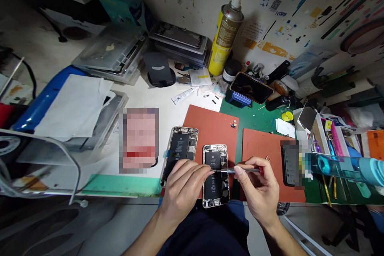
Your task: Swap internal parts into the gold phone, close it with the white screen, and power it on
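In the head view, my right hand (259, 186) is closed around a slim metal screwdriver (230, 171) with a red end cap. The screwdriver lies nearly level, its tip pointing left. That tip meets the pinched thumb and fingers of my left hand (186, 184); anything small between them is hidden. Below the screwdriver lies an opened smartphone (216, 192) with its black battery and circuit board exposed. A second opened smartphone (179, 144) lies to its left, partly covered by my left hand. Both phones rest at least partly on a reddish-brown mat (207, 122).
A second reddish-brown mat (258, 144) holds another phone (290, 166) at right. A blue water bottle (339, 168) lies near trays of tools. Behind stand a yellow spray can (220, 44), a propped phone (252, 87) and a black stand (159, 68). Plastic boxes (105, 52) are stacked at left.
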`<state>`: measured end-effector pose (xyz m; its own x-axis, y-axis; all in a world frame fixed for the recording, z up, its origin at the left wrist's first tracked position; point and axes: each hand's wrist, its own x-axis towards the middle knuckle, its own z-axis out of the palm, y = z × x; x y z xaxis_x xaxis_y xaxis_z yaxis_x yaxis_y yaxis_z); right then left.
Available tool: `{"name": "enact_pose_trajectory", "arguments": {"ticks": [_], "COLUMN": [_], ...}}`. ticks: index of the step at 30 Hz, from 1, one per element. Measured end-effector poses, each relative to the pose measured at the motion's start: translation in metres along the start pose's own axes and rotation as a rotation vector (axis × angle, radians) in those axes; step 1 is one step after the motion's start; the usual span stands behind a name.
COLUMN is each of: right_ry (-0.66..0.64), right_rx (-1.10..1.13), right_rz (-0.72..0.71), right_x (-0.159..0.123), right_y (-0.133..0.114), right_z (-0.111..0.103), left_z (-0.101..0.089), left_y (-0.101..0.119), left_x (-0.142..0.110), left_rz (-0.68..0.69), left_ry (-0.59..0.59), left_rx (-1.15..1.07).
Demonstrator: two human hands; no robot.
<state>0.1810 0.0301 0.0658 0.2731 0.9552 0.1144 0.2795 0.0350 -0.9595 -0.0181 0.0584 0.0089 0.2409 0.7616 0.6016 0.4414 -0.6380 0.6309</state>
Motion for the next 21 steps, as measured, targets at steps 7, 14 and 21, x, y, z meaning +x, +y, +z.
{"name": "enact_pose_trajectory", "arguments": {"ticks": [7,14,21], "right_ry": [-0.036,0.014,0.278], "right_rx": [-0.03,-0.011,-0.222], "right_rz": [-0.009,0.06,-0.177], "right_x": [0.002,0.008,0.078], "right_y": [0.0,0.0,0.006], "right_z": [-0.002,-0.006,0.0], "left_z": [0.0,-0.004,-0.003], "left_y": [0.001,0.003,0.002], "left_x": [0.003,0.007,0.004], "left_rz": [0.015,-0.008,0.122], "left_ry": [-0.01,-0.011,-0.014], "left_rx": [0.007,0.082,0.127]}}
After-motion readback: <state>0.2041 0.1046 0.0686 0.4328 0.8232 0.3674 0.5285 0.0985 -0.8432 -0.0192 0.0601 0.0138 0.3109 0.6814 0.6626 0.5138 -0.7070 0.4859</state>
